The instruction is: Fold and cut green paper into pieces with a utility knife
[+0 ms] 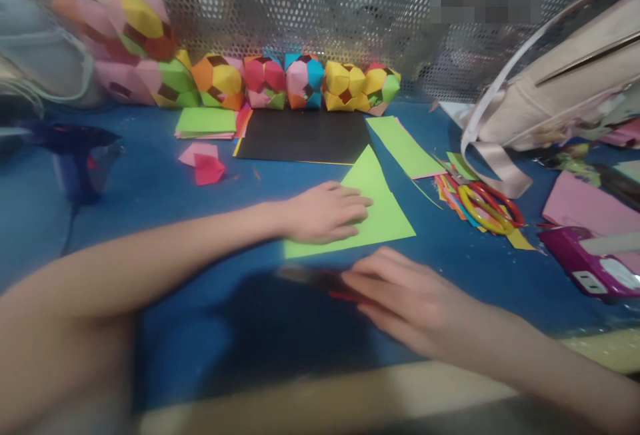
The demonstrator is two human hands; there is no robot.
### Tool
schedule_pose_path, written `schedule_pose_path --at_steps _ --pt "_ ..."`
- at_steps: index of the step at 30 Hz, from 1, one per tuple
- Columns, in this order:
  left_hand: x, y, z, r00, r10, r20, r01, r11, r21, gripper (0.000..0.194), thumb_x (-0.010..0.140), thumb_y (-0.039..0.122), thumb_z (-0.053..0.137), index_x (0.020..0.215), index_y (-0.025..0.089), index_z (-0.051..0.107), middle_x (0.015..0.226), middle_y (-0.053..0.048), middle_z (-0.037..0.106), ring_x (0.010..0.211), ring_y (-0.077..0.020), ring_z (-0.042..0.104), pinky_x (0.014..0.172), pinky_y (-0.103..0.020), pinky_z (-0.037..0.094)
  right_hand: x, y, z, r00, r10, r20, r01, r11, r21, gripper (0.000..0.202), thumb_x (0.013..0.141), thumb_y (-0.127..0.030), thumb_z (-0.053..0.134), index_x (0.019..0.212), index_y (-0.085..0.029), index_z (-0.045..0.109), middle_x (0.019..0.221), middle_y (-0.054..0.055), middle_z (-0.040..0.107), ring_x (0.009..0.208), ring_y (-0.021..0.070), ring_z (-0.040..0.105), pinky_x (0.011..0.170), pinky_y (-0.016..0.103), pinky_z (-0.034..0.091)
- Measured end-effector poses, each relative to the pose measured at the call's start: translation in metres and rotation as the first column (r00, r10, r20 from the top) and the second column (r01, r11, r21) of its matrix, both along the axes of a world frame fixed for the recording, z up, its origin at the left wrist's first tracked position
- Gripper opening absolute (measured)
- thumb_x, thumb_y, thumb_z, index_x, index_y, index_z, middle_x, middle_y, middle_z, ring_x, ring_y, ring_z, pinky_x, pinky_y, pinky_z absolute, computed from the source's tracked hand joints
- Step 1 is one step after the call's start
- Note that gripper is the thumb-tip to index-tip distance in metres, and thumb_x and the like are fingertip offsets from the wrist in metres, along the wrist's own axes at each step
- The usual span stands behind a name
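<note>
My left hand (327, 214) lies flat on a folded sheet of light green paper (387, 218), fingers stretched toward the right. The paper shows a pointed triangular part at the top and a straight lower edge. Closer to the table's front edge, my right hand (405, 295) is closed round a thin tool (320, 280) with a dark and red handle and a pale, blade-like end pointing left. Motion blur hides its exact kind. It is below the green paper, apart from it.
Folded multicoloured paper balls (265, 82) line the perforated metal panel. In front are black paper (300, 135), green strips (405, 145) and pink folded pieces (205, 162). Scissors (487, 207), a purple device (590, 262) and a bag (565, 75) stand right; a blue glue gun (75, 155) left.
</note>
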State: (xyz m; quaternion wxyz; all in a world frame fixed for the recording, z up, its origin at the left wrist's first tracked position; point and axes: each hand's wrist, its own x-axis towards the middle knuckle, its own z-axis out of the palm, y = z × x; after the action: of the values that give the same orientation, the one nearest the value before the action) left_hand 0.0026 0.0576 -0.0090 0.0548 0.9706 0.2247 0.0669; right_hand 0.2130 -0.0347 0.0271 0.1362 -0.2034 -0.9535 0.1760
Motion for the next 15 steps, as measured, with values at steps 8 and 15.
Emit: schedule_pose_path --at_steps 8,15 --pt "-0.003 0.000 0.001 1.000 0.005 0.031 -0.005 1.000 -0.012 0.027 0.099 0.035 0.038 0.109 0.018 0.057 0.143 -0.014 0.052 0.133 -0.0294 0.045 0.104 -0.045 0.034 0.044 0.063 0.023 0.861 -0.483 -0.158 0.507 0.837 0.204 0.027 0.092 -0.025 0.053 0.117 -0.020 0.063 0.110 0.010 0.068 0.102 0.0269 0.063 0.089 0.042 0.051" --pt "-0.005 -0.004 0.009 1.000 0.026 -0.004 -0.026 1.000 0.002 0.022 0.098 0.034 0.041 0.102 0.019 0.057 0.145 -0.014 0.050 0.132 -0.0294 0.046 0.103 -0.045 0.037 0.067 0.110 -0.008 0.710 -0.680 0.185 0.624 0.728 0.284 0.029 0.090 -0.019 0.048 0.113 -0.012 0.064 0.113 0.015 0.067 0.108 0.0288 0.060 0.093 0.039 0.045"
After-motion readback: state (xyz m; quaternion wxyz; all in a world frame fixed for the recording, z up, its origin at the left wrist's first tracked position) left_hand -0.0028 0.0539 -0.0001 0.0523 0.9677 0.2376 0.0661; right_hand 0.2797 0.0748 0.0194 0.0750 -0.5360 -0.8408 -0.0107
